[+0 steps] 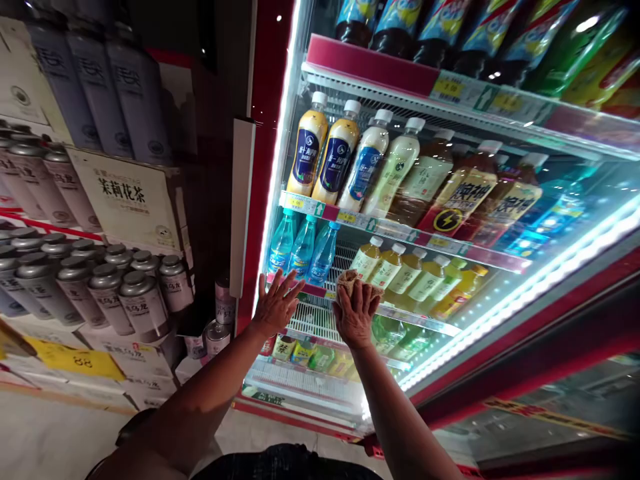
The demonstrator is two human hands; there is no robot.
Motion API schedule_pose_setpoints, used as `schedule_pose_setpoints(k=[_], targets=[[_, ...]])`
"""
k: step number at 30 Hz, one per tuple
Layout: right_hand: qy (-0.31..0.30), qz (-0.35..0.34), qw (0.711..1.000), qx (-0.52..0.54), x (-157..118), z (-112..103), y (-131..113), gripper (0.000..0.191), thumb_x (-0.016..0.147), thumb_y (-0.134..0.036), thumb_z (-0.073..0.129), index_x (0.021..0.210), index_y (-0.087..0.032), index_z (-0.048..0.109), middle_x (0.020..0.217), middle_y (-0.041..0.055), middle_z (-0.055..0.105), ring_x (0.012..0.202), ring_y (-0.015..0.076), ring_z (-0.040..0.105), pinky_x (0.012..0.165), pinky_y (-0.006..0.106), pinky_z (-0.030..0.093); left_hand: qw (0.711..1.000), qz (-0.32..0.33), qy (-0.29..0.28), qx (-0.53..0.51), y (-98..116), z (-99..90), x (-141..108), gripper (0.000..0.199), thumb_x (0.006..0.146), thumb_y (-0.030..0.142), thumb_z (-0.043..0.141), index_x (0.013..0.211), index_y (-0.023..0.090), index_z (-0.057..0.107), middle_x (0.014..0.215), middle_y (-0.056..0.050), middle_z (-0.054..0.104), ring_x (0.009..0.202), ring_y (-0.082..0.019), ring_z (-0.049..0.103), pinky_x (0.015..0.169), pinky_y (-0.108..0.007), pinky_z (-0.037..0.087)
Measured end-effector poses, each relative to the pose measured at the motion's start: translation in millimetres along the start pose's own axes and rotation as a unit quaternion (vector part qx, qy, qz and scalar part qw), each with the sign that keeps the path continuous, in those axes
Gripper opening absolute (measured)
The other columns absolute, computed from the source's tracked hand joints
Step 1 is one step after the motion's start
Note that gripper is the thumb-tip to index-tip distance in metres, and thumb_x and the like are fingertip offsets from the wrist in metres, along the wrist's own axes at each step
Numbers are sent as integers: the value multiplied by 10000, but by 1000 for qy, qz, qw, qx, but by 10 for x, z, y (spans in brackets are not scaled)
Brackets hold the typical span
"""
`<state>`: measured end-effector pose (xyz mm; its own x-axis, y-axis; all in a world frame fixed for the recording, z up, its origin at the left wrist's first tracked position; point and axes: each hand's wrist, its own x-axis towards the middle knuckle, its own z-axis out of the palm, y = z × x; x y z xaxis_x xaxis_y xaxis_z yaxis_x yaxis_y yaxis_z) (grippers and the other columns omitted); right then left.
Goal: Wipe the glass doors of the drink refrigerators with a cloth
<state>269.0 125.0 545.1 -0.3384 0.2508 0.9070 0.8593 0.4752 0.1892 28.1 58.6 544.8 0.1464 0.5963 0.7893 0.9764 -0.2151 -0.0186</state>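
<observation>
A brown cloth [350,281] is under my right hand [357,312], whose fingers press it flat in front of the lit drinks cooler, level with a shelf of bottles. My left hand [275,308] is spread with its fingers apart and holds nothing. It rests near the cooler's left edge, seemingly against the clear glass door. Just above it stand blue bottles [302,248]. Yellow-green tea bottles [398,272] with white caps line the shelf to the right of the cloth. Both palms face away from me.
To the left, grey cans [142,300] and cardboard boxes [131,193] are stacked beside a yellow sign [75,359]. A long pale handle [243,207] runs down the cooler's red frame. Higher shelves hold larger bottles [340,160]. Another red-framed cooler [510,360] stands at the right.
</observation>
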Motion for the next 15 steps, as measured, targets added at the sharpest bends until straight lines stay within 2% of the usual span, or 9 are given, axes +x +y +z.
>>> schedule_pose_setpoints(k=[3, 6, 10, 15], targets=[[16, 44, 999, -7, 167, 43, -58, 693, 981, -339, 580, 1624, -278, 331, 1769, 149, 51, 1630, 379, 26, 1218, 743, 171, 999, -24, 21, 0, -80, -10, -49, 659, 1007, 295, 545, 1631, 306, 333, 1689, -88, 340, 1623, -328, 93, 1277, -683, 60], [49, 73, 996, -12, 350, 113, -227, 766, 975, -327, 583, 1659, -261, 245, 1765, 177, 12, 1622, 415, 14, 1187, 788, 179, 999, -32, 29, -8, -148, -1, -88, 712, 1006, 303, 549, 1655, 303, 256, 1718, -96, 264, 1625, -331, 73, 1277, -679, 56], [40, 36, 998, -13, 322, 162, -404, 763, 974, -333, 597, 1655, -279, 257, 1768, 155, 37, 1627, 393, 27, 1212, 755, 186, 999, -32, 21, -19, -235, 22, -129, 763, 1000, 290, 566, 1664, 346, 194, 1730, -83, 226, 1617, -341, 133, 1274, -682, 36], [26, 0, 1000, -4, 202, 124, -381, 710, 980, -322, 601, 1631, -309, 317, 1769, 121, 98, 1633, 345, 58, 1248, 706, 165, 999, -33, 15, -32, -246, 7, -145, 833, 1003, 291, 564, 1677, 331, 76, 1738, -99, 180, 1615, -352, 132, 1272, -690, 55]])
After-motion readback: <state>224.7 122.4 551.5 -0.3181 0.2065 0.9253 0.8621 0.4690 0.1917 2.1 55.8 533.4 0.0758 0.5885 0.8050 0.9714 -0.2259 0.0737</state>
